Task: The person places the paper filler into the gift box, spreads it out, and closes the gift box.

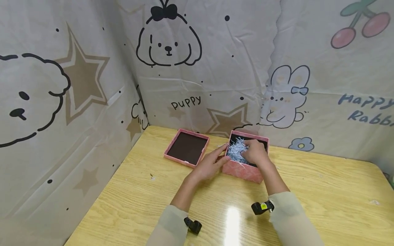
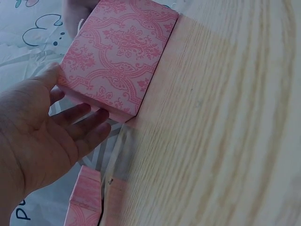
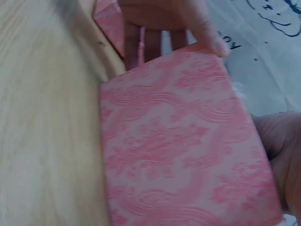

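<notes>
A pink patterned box (image 1: 243, 174) stands uncovered on the table, its inside dark. Pale blue shredded paper (image 1: 236, 150) fills its left part. My left hand (image 1: 210, 164) rests against the box's left side; in the left wrist view the thumb lies at the top edge and the fairly straight fingers touch the side below. My right hand (image 1: 256, 152) reaches into the box from the right, thumb and forefinger in the shredded paper. The front wall hides most of this hand in the right wrist view, so I cannot tell whether it grips any paper.
A pink lid (image 1: 187, 147) with a dark inside lies left of the box. The wooden table (image 1: 147, 198) ends at a cloth (image 1: 215, 75) printed with cartoon animals, which hangs behind and along the left side.
</notes>
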Demonstrator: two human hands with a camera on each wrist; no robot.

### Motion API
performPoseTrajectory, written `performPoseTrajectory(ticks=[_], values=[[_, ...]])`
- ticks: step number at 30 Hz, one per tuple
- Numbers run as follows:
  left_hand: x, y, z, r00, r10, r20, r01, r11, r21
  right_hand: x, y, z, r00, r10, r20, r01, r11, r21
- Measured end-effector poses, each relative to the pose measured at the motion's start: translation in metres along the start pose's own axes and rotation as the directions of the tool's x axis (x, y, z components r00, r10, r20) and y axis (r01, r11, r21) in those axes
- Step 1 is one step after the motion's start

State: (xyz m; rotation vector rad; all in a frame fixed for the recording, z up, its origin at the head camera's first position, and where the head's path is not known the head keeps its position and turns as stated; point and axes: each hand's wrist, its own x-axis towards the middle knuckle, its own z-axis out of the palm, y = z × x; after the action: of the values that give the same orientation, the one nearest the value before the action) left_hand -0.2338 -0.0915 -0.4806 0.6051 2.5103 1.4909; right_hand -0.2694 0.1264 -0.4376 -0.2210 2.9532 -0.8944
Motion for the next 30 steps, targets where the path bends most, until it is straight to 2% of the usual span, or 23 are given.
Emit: performPoseTrajectory(ticks=[4, 9, 15, 21, 28, 30], values=[[0.000, 0.001, 0.002, 1.000, 0.005, 0.008, -0.005, 1.000, 0.003, -0.007, -0.002, -0.018, 0.999, -0.011, 0.032, 0.008, 0.995, 0.103], [0.000, 0.001, 0.002, 1.000, 0.011, 0.008, -0.010, 1.000, -0.005, -0.021, -0.004, -0.053, 0.997, -0.029, 0.071, 0.011, 0.969, 0.246], [-0.001, -0.002, 0.001, 1.000, 0.011, -0.003, -0.011, 1.000, -0.014, -0.039, 0.008, -0.085, 0.996, -0.023, 0.085, -0.002, 0.959, 0.285], [0.001, -0.002, 0.002, 1.000, 0.011, 0.001, -0.011, 1.000, -0.028, -0.057, 0.051, -0.086, 0.998, 0.003, 0.057, -0.021, 0.942, 0.334], [0.001, 0.001, 0.002, 1.000, 0.006, -0.002, -0.006, 1.000, -0.028, -0.078, 0.117, -0.070, 0.999, -0.009, 0.034, -0.008, 0.875, 0.484], [0.001, 0.001, 0.000, 1.000, 0.005, -0.002, -0.005, 1.000, -0.021, -0.081, 0.130, -0.064, 0.999, -0.022, 0.024, 0.007, 0.871, 0.490]])
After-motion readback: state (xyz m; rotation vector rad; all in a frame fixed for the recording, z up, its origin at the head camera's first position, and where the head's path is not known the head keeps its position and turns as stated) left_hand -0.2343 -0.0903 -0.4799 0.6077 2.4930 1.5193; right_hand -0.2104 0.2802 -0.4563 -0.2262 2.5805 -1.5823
